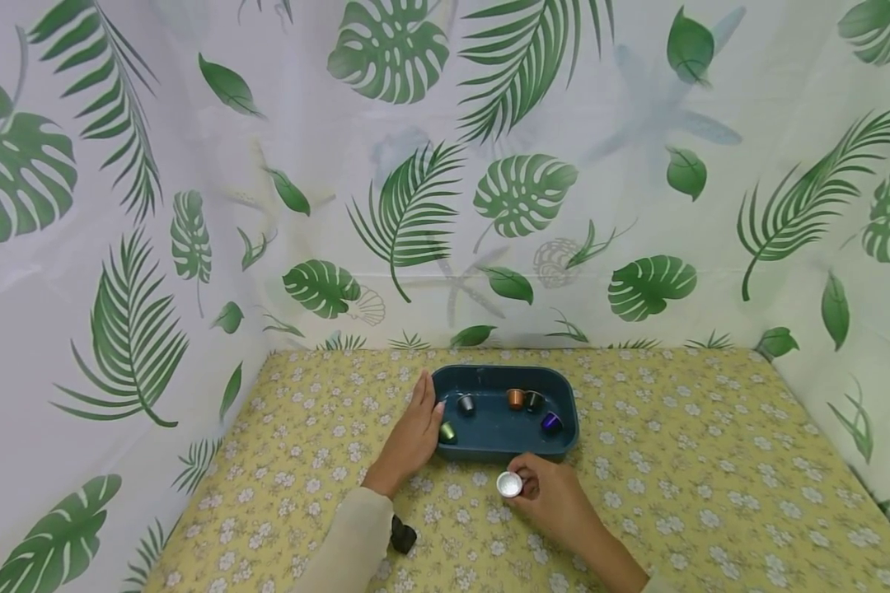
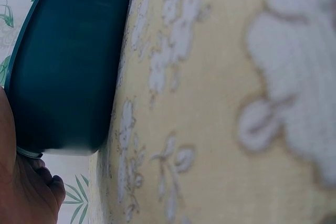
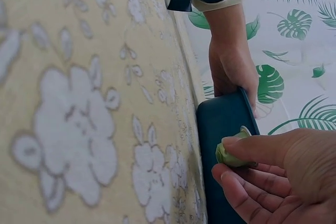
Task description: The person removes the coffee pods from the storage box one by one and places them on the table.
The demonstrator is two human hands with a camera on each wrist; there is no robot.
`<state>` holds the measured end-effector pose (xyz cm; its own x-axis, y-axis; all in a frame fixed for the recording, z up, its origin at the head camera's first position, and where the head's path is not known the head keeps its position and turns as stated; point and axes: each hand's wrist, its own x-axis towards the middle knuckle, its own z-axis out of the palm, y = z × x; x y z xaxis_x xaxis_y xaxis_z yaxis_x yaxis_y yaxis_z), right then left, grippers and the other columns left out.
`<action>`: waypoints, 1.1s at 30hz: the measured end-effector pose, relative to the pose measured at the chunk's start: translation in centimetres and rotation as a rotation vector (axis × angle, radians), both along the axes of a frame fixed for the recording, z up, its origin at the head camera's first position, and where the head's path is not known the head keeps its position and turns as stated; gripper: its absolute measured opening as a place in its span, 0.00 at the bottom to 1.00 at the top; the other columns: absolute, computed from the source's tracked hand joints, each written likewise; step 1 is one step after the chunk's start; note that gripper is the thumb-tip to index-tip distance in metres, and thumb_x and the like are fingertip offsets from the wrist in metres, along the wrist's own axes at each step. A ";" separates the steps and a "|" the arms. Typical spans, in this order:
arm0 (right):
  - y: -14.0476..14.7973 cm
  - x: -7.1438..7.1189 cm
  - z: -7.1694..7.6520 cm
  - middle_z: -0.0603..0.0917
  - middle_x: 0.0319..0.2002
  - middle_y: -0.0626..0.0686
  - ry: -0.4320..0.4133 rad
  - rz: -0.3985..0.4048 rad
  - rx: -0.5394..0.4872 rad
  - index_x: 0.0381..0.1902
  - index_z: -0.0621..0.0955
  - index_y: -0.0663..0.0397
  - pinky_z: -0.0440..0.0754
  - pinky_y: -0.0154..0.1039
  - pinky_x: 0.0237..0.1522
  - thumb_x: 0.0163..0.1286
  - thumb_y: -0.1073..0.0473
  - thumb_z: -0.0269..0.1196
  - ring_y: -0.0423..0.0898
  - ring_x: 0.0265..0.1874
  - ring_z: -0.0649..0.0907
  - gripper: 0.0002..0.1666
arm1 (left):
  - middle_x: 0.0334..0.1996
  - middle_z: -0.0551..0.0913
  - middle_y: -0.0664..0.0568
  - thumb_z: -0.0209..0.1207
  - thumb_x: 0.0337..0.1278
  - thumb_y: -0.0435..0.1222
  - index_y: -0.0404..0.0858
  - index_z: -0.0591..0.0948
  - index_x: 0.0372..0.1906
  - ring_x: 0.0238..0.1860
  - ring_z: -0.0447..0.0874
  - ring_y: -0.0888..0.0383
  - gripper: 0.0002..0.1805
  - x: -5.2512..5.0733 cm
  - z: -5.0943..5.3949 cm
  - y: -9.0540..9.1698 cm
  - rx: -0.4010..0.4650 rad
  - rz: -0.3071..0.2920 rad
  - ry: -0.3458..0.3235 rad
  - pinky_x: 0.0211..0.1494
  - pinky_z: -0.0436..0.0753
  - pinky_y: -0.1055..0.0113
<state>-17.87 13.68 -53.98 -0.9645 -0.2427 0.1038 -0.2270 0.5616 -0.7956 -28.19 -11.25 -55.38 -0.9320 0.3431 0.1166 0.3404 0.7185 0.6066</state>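
A small light-green coffee capsule [image 3: 236,150] is pinched between the thumb and fingers of my right hand [image 1: 559,502]. Its silvery lid faces up towards the head view, just in front of a dark teal tray [image 1: 489,453]. My left hand [image 1: 413,432] holds the tray's left side, thumb over the rim and fingers along the outer wall. Inside the tray lie several capsules: a grey one [image 1: 466,403], a green one [image 1: 447,432], an orange one [image 1: 515,399], a dark one [image 1: 534,401] and a purple one [image 1: 552,422].
A yellow flowered cloth [image 1: 675,494] covers the table beneath the tray. Leaf-patterned white sheeting [image 1: 445,247] stands behind and at both sides. A black strap piece [image 1: 403,535] sits at the left sleeve.
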 end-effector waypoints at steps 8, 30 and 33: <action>-0.1 0.0 -0.5 0.86 0.34 0.46 -0.029 0.038 0.016 0.41 0.83 0.54 0.82 0.31 0.30 0.54 0.69 0.78 0.38 0.29 0.83 0.18 | 0.81 0.27 0.58 0.23 0.79 0.62 0.39 0.38 0.83 0.81 0.38 0.55 0.42 0.0 -0.2 0.0 0.008 -0.001 0.006 0.78 0.57 0.50; -0.1 0.0 -0.9 0.82 0.29 0.42 -0.021 0.046 0.077 0.41 0.82 0.52 0.77 0.33 0.27 0.56 0.68 0.77 0.36 0.25 0.77 0.17 | 0.81 0.26 0.60 0.23 0.79 0.61 0.39 0.38 0.83 0.81 0.39 0.55 0.41 -0.2 -0.3 0.0 -0.001 0.004 0.011 0.78 0.57 0.51; -0.2 0.0 -0.9 0.82 0.29 0.43 -0.007 0.051 0.078 0.41 0.82 0.52 0.77 0.33 0.27 0.56 0.69 0.77 0.36 0.25 0.77 0.17 | 0.81 0.26 0.60 0.23 0.79 0.61 0.39 0.38 0.83 0.81 0.39 0.55 0.41 -0.2 -0.3 0.0 -0.001 0.005 0.011 0.78 0.57 0.51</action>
